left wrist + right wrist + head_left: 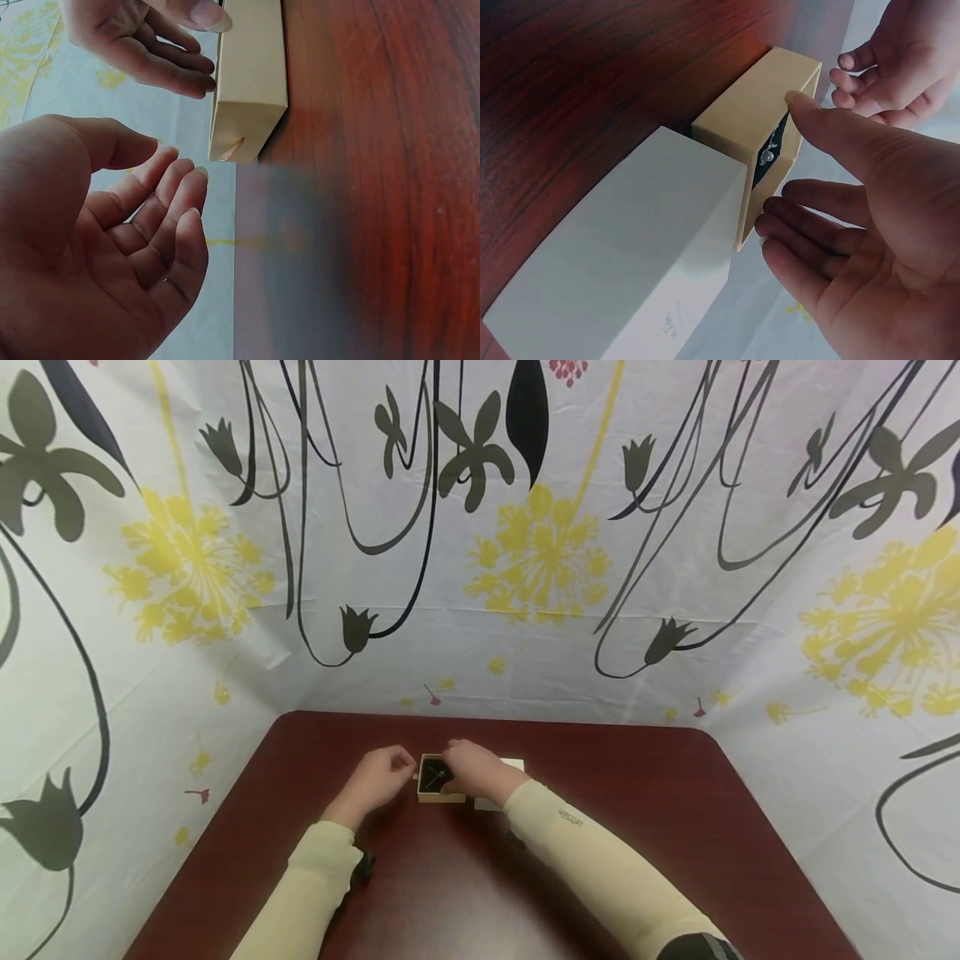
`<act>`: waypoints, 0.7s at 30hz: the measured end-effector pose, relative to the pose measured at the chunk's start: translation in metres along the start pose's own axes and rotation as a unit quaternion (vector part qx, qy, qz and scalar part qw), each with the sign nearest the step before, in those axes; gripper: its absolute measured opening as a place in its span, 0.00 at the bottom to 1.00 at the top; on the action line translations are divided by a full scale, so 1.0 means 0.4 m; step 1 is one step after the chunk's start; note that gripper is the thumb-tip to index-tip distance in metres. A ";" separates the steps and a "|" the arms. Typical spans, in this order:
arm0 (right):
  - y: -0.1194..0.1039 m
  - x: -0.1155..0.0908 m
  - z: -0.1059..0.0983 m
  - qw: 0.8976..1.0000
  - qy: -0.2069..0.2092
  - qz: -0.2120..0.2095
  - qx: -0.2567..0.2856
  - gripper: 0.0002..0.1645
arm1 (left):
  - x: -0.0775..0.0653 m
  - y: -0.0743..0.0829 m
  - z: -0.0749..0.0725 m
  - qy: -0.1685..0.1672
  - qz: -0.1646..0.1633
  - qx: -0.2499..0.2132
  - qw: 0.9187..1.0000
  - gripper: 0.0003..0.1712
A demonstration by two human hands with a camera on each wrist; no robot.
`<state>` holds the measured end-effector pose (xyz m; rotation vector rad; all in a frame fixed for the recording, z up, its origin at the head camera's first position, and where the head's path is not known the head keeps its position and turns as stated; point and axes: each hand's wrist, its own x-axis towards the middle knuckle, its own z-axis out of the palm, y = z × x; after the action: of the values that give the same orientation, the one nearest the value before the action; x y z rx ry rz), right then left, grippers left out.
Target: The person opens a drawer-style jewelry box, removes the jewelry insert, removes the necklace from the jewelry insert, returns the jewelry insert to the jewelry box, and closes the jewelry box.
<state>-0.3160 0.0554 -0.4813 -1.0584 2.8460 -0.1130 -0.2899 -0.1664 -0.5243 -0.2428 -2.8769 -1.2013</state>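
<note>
A cream jewelry box tray (441, 798) sits on the table with a dark insert and a silver necklace (768, 156) inside. My right hand (477, 768) is over its right part. The thumb touches the near rim and the other fingers extend toward the far rim, in part hiding the insert. Just left of the tray is my left hand (384, 775), loosely curled with nothing visible in it. In the left wrist view a small ribbon loop (235, 149) sticks out of the tray's end, close to the left fingertips.
A white box sleeve (622, 240) lies right of the tray, partly behind my right forearm in the head view. Both rest on a dark red wooden table (637, 793). Patterned cloth (450, 677) hangs along the table's back and sides.
</note>
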 end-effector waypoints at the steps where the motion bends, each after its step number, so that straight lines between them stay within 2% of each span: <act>1: 0.000 0.002 0.002 1.000 -0.002 0.002 0.000 0.23 | -0.001 0.000 -0.001 0.001 0.000 -0.001 1.000 0.05; 13: -0.004 0.011 0.008 1.000 0.006 -0.007 -0.002 0.22 | -0.007 -0.010 -0.002 0.001 -0.004 0.003 1.000 0.07; 21: -0.003 0.014 0.013 1.000 0.010 0.003 0.007 0.19 | -0.007 -0.016 0.000 0.001 -0.005 -0.002 1.000 0.06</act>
<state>-0.3186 0.0507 -0.4865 -1.0508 2.8621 -0.1452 -0.2881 -0.1711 -0.5292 -0.2277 -2.8777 -1.2081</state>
